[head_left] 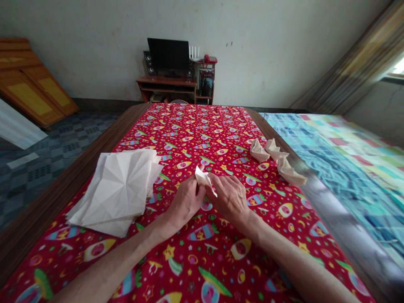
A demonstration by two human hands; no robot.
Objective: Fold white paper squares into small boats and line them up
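Between my two hands, over the middle of the red patterned cloth (pixel 202 235), is a small folded piece of white paper (pixel 203 177). My left hand (pixel 186 198) is closed on its left side, thumb towards me. From the other side my right hand (pixel 229 195) grips the same paper, fingers bent around it; its lower folds are partly hidden. To the left lies a stack of creased white paper sheets (pixel 121 185), the top one marked with fold lines spreading from its centre. At the right sit several folded paper pieces (pixel 259 150), some nested together (pixel 288 169).
The cloth covers a table with a dark wooden edge (pixel 104 134). Along its right side is a bed with a blue and patchwork cover (pixel 334 168). A monitor (pixel 168 57) stands on a small desk (pixel 167 83) by the far wall, and a wooden cabinet (pixel 34 84) is at far left.
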